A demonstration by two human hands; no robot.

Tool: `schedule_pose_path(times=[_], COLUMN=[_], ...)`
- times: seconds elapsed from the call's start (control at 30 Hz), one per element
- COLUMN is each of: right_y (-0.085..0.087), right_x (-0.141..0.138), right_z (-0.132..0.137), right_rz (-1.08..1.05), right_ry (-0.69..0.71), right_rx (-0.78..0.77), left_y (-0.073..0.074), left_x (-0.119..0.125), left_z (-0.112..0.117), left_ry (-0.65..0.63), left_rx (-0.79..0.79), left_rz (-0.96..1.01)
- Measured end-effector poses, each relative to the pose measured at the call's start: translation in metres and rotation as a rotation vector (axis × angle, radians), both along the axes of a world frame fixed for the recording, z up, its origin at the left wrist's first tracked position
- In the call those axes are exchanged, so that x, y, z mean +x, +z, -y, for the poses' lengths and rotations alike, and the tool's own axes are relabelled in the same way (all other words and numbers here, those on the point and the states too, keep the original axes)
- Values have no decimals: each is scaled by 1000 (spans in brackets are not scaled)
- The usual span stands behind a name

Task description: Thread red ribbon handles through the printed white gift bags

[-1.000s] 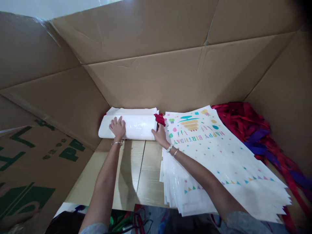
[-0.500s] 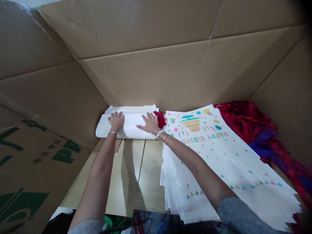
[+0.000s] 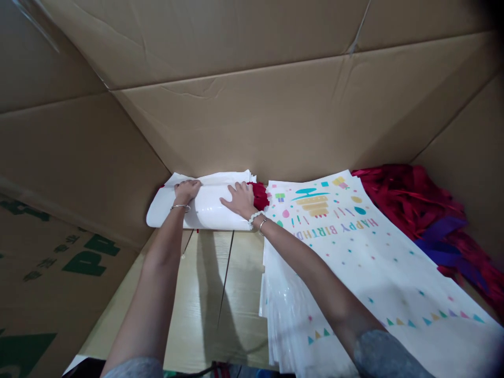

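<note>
Print on bag stack [image 3: 366, 252] reads "HAPPY BIRTHDAY", upside down to wearer; green chars on L cardboard flap [image 3: 84, 254] not legible. White rolled bundle [image 3: 208, 210] sits at far table edge, against back cardboard wall [image 3: 255, 126]. Left hand [image 3: 186, 190] curled over bundle's top edge, grasping it. Right hand [image 3: 240, 199] flat, palm pressing, no grip. Bare wood-grain table [image 3: 205, 304] betw. bundle and body. Red ribbons [image 3: 413, 202] far R.

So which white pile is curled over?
The plain white pile at the back, under the left hand and right hand; the birthday-print pile beside it lies flat.
</note>
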State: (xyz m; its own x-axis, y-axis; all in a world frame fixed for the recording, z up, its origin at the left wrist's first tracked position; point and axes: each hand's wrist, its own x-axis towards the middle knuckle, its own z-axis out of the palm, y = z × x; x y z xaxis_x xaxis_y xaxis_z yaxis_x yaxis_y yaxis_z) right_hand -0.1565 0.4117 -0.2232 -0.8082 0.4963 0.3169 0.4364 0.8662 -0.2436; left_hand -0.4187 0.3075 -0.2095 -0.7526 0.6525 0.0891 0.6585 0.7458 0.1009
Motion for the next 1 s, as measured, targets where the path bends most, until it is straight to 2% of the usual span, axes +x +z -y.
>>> schedule_pose_path(times=[0.17, 0.33, 0.5, 0.67, 0.77, 0.87, 1.0], right_y=[4, 13, 20, 18, 14, 12, 15], right_x=[-16, -40, -53, -56, -55, -49, -30], right_z=[-20, -50, -67, -71, -68, -61, -52], right_rz=[30, 134, 296, 316, 256, 130, -79], right_ry=[-84, -97, -44, -13, -52, -81, 38], right_rx=[-31, -146, -325, -367, -325, -206, -17], left_y=[2, 7, 5, 2, -1, -5, -5], left_x=[6, 10, 4, -1, -1, 1, 8], left_z=[3, 0, -2, -4, -4, -2, 4], left_ry=[2, 19, 30, 36, 30, 24, 8], left_rx=[19, -39, -46, -63, -39, 42, 211], left_rz=[2, 20, 32, 39, 30, -10, 11])
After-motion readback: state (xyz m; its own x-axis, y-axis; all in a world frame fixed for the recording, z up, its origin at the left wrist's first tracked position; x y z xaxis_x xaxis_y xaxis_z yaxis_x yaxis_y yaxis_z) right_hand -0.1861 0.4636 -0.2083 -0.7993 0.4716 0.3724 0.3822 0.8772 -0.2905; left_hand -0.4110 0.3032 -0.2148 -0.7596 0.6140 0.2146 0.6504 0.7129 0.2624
